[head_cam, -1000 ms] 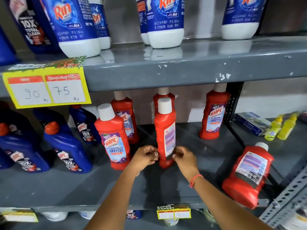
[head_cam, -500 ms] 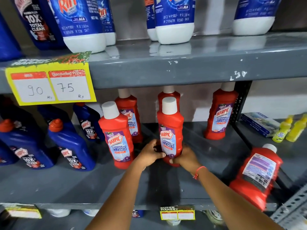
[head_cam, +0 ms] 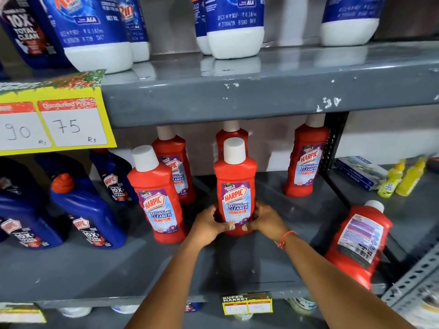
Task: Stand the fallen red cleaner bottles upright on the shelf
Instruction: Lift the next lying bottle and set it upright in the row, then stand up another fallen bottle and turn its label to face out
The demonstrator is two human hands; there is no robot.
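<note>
A red cleaner bottle [head_cam: 235, 186] with a white cap stands upright at the middle of the grey shelf [head_cam: 118, 276], label facing me. My left hand [head_cam: 209, 224] and my right hand [head_cam: 266, 219] grip its base from either side. Another red bottle [head_cam: 158, 198] stands upright to its left, with two more [head_cam: 175, 167] [head_cam: 231, 134] behind. A further one [head_cam: 307, 162] stands at the back right. One red bottle [head_cam: 358, 241] lies fallen at the right end, back label up, cap pointing away.
Blue cleaner bottles [head_cam: 80, 210] fill the shelf's left part. White-bottomed blue bottles [head_cam: 235, 27] stand on the upper shelf, whose edge carries a yellow price tag [head_cam: 52, 119]. A black upright [head_cam: 332, 143] divides off the right bay with a box [head_cam: 361, 172] and small yellow bottles [head_cam: 392, 181].
The middle bottle has been turned so its front label faces me. Both hands have closed around its base, and the camera has moved closer.
</note>
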